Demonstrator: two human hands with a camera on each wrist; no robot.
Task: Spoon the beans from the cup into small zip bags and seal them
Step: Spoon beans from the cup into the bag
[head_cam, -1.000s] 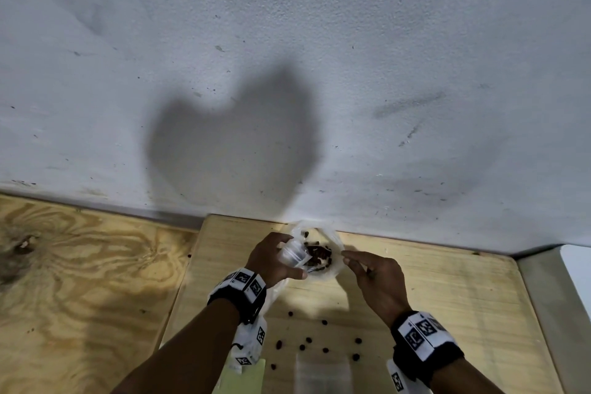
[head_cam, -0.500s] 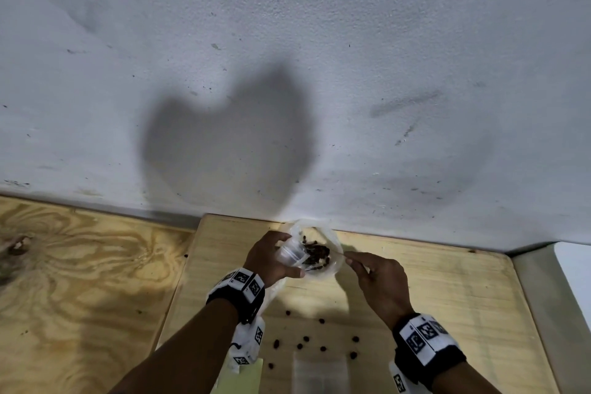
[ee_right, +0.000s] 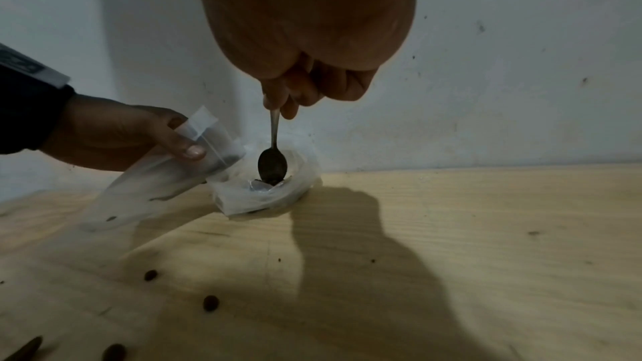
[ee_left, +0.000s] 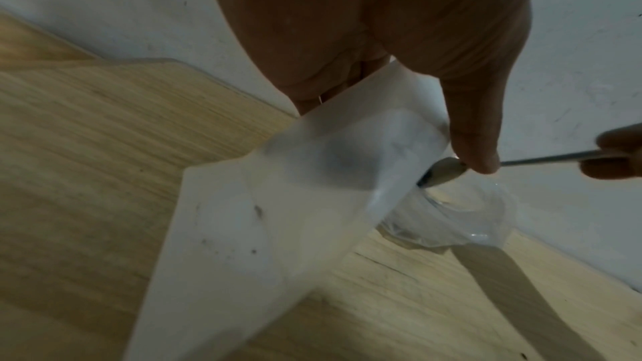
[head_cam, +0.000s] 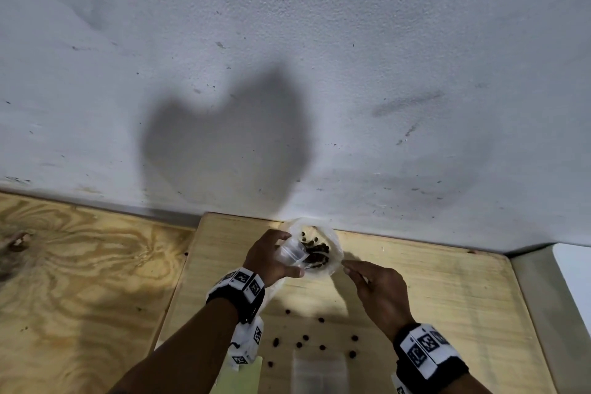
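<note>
Metal spoon (ee_right: 273, 159) dipped in the clear cup (ee_right: 267, 191) of beans (head_cam: 315, 254), zip bag (ee_right: 163, 177) held open alongside.
Right hand (head_cam: 382, 296) pinches the spoon handle, bowl down among the beans; left hand (head_cam: 271, 257) grips the small clear zip bag by its mouth, thumb on top, bag tilted with its opening just beside the cup rim and its bottom hanging toward the wooden table (head_cam: 447, 297). Cup stands near the white wall (head_cam: 319, 57). Loose beans (head_cam: 305, 337) lie scattered on the table nearer the person, with another flat bag (head_cam: 319, 373) beside them.
</note>
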